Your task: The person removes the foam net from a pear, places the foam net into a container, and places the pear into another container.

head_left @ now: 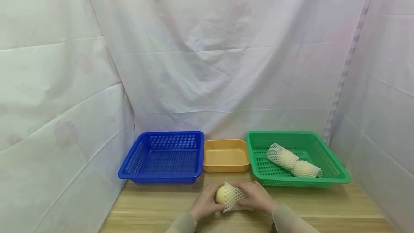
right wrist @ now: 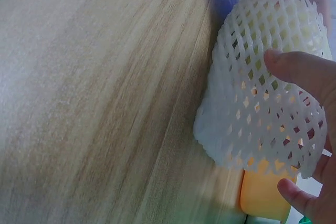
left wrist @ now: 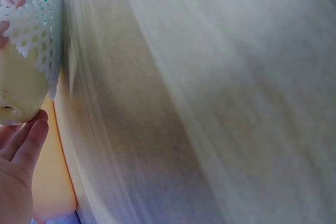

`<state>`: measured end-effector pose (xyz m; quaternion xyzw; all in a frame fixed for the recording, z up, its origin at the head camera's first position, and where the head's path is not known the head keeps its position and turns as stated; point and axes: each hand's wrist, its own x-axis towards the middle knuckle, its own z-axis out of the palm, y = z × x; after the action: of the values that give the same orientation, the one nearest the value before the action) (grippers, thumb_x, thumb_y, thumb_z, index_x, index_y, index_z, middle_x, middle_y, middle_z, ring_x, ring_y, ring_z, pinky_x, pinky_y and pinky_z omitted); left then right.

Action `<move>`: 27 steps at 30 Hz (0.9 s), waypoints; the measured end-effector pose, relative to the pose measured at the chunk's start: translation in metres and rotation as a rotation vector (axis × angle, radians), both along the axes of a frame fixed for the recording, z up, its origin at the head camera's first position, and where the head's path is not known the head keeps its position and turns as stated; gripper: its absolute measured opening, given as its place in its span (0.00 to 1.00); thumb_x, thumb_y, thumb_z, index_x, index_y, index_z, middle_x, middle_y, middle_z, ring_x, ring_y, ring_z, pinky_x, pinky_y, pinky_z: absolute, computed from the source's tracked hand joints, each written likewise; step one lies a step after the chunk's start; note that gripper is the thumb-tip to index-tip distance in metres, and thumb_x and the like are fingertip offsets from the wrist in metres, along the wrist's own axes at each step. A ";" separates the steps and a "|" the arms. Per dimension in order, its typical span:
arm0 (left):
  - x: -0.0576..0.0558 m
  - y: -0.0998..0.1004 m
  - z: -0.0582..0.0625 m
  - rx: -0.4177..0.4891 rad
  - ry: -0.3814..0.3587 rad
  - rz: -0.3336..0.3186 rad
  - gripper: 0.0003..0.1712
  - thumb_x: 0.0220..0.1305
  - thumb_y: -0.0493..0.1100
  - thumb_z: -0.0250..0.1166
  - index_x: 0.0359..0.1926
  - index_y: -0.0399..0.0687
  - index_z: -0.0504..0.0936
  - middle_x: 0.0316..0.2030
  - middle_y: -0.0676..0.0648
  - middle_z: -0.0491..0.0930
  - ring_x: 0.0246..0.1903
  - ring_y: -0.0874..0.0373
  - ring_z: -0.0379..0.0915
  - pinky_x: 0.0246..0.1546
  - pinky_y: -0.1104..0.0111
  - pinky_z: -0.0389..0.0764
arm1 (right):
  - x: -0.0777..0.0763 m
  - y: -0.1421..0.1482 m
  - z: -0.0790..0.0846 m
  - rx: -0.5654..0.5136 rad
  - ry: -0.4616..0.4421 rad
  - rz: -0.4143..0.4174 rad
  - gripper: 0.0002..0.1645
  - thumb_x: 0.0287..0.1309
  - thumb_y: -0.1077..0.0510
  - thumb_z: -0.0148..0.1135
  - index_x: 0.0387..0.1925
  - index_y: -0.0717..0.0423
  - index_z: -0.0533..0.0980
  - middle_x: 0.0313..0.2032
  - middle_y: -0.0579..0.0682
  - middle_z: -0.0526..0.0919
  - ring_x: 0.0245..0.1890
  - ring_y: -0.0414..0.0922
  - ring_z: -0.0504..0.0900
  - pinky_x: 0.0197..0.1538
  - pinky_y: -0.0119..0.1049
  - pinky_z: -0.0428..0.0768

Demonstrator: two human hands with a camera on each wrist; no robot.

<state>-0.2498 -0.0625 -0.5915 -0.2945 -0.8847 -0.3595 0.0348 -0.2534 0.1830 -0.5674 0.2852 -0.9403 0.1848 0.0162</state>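
A pale yellow, round fruit (head_left: 220, 195) sits partly inside a white foam net sleeve (head_left: 231, 196), low over the front of the table. My left hand (head_left: 206, 201) holds the bare end of the fruit between thumb and fingers. On the other side, my right hand (head_left: 258, 197) grips the net, its thumb pressed on the mesh in the right wrist view. Beyond the covered part of the fruit, the net's free end (right wrist: 215, 135) hangs loose. A small dark hollow shows on the fruit's bare end (left wrist: 21, 93) in the left wrist view.
Behind the hands stand a blue basket (head_left: 161, 180) on the left, a small orange tray (head_left: 226, 168) in the middle and a green basket (head_left: 297, 182) on the right. Two netted fruits (head_left: 283, 156) lie in the green one. White cloth (head_left: 207, 82) hangs around the wooden table (head_left: 145, 211).
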 end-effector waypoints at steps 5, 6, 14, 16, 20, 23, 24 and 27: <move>0.001 0.001 0.002 -0.001 -0.039 0.012 0.43 0.46 0.49 0.76 0.65 0.53 0.70 0.56 0.52 0.74 0.52 0.59 0.71 0.50 0.62 0.75 | -0.001 -0.002 0.002 0.007 0.002 -0.009 0.31 0.44 0.51 0.75 0.53 0.49 0.78 0.47 0.43 0.84 0.46 0.41 0.81 0.49 0.51 0.73; 0.001 0.001 0.002 0.002 -0.048 0.014 0.43 0.47 0.49 0.76 0.66 0.53 0.70 0.56 0.53 0.74 0.52 0.59 0.71 0.50 0.63 0.75 | -0.001 -0.002 0.002 0.009 0.004 -0.010 0.30 0.44 0.51 0.74 0.53 0.49 0.78 0.47 0.43 0.84 0.46 0.41 0.81 0.49 0.50 0.73; 0.002 -0.001 0.001 0.016 -0.053 0.003 0.43 0.49 0.52 0.75 0.66 0.53 0.69 0.56 0.53 0.73 0.52 0.60 0.71 0.51 0.63 0.75 | 0.000 0.000 0.002 0.010 0.025 -0.007 0.28 0.46 0.55 0.73 0.53 0.49 0.78 0.47 0.42 0.84 0.46 0.40 0.81 0.47 0.47 0.74; 0.001 -0.001 0.000 0.017 -0.051 0.000 0.43 0.49 0.52 0.75 0.66 0.54 0.69 0.56 0.54 0.73 0.52 0.60 0.71 0.51 0.63 0.75 | 0.000 0.000 0.002 0.009 0.027 -0.007 0.28 0.46 0.55 0.73 0.52 0.49 0.79 0.47 0.42 0.84 0.45 0.40 0.81 0.46 0.47 0.74; 0.001 -0.002 -0.001 0.028 -0.050 -0.001 0.43 0.49 0.52 0.75 0.66 0.53 0.69 0.56 0.54 0.74 0.52 0.61 0.71 0.51 0.63 0.75 | 0.000 0.000 0.002 0.009 0.030 -0.012 0.27 0.46 0.56 0.73 0.52 0.49 0.79 0.46 0.42 0.84 0.45 0.40 0.82 0.46 0.46 0.74; 0.001 -0.002 -0.001 0.039 -0.052 0.002 0.43 0.49 0.52 0.75 0.66 0.52 0.70 0.55 0.54 0.74 0.52 0.60 0.71 0.50 0.63 0.75 | 0.000 -0.001 0.003 0.004 0.030 -0.012 0.27 0.45 0.57 0.73 0.52 0.49 0.79 0.46 0.42 0.85 0.44 0.39 0.82 0.45 0.46 0.74; 0.001 -0.002 0.000 0.041 -0.053 0.004 0.43 0.49 0.52 0.75 0.66 0.52 0.70 0.55 0.53 0.74 0.52 0.60 0.71 0.50 0.63 0.75 | 0.000 -0.001 0.003 0.003 0.031 -0.011 0.27 0.45 0.57 0.73 0.52 0.49 0.80 0.45 0.42 0.85 0.44 0.39 0.82 0.45 0.45 0.74; 0.001 -0.002 0.000 0.048 -0.063 0.006 0.43 0.49 0.53 0.75 0.66 0.52 0.70 0.56 0.53 0.74 0.51 0.60 0.71 0.50 0.63 0.75 | 0.001 -0.001 0.003 0.001 0.041 -0.006 0.27 0.45 0.58 0.74 0.51 0.49 0.80 0.45 0.42 0.85 0.43 0.39 0.82 0.44 0.44 0.74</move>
<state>-0.2491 -0.0643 -0.5914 -0.2797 -0.8773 -0.3897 0.0152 -0.2527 0.1821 -0.5643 0.2862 -0.9407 0.1785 0.0359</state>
